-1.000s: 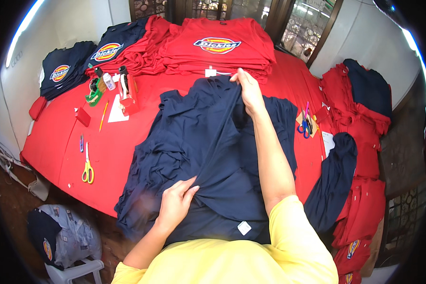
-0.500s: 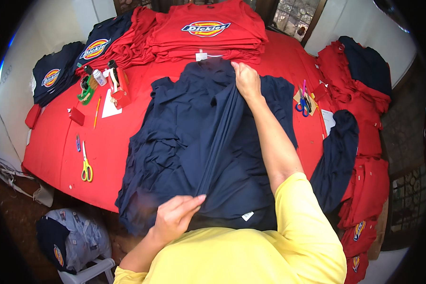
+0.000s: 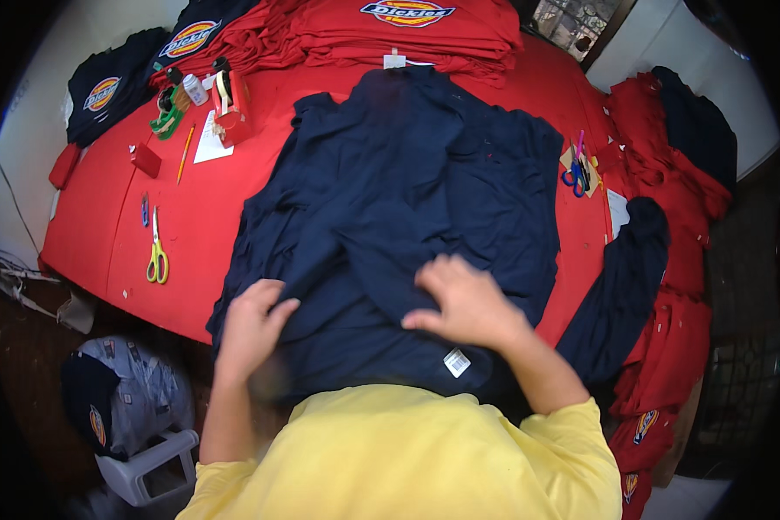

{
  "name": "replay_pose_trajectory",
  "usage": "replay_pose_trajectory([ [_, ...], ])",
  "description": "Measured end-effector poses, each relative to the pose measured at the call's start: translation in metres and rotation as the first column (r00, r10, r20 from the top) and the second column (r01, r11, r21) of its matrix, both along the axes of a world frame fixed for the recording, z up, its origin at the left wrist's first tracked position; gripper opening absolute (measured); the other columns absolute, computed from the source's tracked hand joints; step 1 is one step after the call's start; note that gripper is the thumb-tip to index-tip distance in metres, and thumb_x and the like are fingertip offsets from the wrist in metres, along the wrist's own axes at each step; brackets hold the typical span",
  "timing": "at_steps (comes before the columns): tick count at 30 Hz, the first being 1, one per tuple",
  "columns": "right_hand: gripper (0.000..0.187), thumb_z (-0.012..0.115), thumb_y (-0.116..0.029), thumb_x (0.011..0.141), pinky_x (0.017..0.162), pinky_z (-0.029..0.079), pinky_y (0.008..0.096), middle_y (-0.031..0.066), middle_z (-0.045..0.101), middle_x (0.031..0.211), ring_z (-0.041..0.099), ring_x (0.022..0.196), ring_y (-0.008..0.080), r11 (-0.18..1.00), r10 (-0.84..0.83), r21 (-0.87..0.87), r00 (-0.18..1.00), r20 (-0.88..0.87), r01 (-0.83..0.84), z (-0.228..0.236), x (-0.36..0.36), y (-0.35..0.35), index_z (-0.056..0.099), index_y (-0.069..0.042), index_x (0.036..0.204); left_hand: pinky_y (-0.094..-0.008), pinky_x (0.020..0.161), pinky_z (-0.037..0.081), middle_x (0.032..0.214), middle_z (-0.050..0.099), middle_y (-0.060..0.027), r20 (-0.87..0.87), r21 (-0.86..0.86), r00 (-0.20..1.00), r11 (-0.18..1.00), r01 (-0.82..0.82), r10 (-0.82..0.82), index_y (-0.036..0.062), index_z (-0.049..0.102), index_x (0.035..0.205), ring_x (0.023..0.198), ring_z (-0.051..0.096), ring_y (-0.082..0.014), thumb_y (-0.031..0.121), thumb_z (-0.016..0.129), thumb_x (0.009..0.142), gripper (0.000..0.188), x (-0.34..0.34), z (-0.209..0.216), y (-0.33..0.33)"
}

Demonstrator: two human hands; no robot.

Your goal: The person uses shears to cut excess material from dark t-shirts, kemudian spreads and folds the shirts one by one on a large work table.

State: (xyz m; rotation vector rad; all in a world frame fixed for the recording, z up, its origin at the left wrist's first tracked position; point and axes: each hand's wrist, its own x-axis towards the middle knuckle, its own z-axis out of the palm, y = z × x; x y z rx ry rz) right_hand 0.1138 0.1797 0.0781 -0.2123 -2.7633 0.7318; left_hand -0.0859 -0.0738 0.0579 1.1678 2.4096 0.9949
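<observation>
A dark navy shirt point(image 3: 390, 182) lies spread and wrinkled in front of me, on top of other navy garments whose edges show at the sides. My left hand point(image 3: 253, 328) is at the shirt's near left edge, thumb apart from the fingers, holding nothing visible. On the near right part of the cloth, my right hand point(image 3: 464, 303) has its fingers and thumb spread, slightly blurred. Whether it presses on the fabric or hovers just over it, I cannot tell. Close to my body, a white sticker point(image 3: 457, 363) shows on the navy cloth.
Red cloth point(image 3: 104, 260) covers the table. Yellow scissors point(image 3: 157, 260), a pencil point(image 3: 185, 156) and a red tape dispenser point(image 3: 231, 108) lie left; blue scissors point(image 3: 574, 178) lie right. Folded red shirts point(image 3: 390, 48) are stacked at the back, more red garments point(image 3: 667, 260) on the right.
Both hands have let go of the shirt's lifted fold, which now lies flatter. My right hand came down from the far collar end toward me; my left hand moved left and slightly farther away.
</observation>
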Motion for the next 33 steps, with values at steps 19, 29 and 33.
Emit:
replay_pose_trajectory([
  [19, 0.045, 0.057, -0.020, 0.090, 0.070, 0.051, 0.0269, 0.0071, 0.061, 0.106, 0.060, 0.087, 0.0131, 0.613, -0.533, -0.707, 0.845, -0.042, 0.352, -0.003, 0.000, 0.138, 0.048, -0.006, 0.131, -0.0262, 0.092, 0.043, 0.130, 0.054, -0.0048, 0.607, 0.463, 0.762, 0.879, -0.110, -0.225, 0.0085, 0.030, 0.146, 0.110, 0.055, -0.0130, 0.028, 0.055, 0.091, 0.065, -0.161, -0.030, 0.071],
  [29, 0.049, 0.049, 0.009, 0.084, 0.084, 0.047, 0.0310, 0.0115, 0.053, 0.121, 0.056, 0.091, 0.0242, 0.967, -0.227, 0.018, 0.889, -0.398, 0.255, -0.036, -0.057, 0.092, 0.050, -0.005, 0.131, -0.0189, 0.075, 0.043, 0.094, 0.061, -0.0018, 0.601, 0.175, 0.784, 0.983, 0.060, -0.155, -0.0021, 0.062, 0.115, 0.083, 0.054, -0.0061, -0.008, 0.037, 0.082, 0.041, -0.135, 0.016, 0.037],
  [33, 0.023, 0.065, -0.015, 0.084, 0.080, 0.047, 0.0357, 0.0114, 0.060, 0.091, 0.060, 0.088, 0.0279, 0.993, -0.110, -0.045, 0.988, -0.112, 0.105, -0.031, -0.066, 0.114, 0.064, -0.001, 0.102, -0.0213, 0.075, 0.049, 0.089, 0.065, -0.0042, 0.567, 0.411, 0.784, 0.912, -0.005, -0.251, -0.0033, 0.064, 0.106, 0.076, 0.060, -0.0074, 0.004, 0.053, 0.088, 0.022, -0.148, 0.007, 0.023],
])
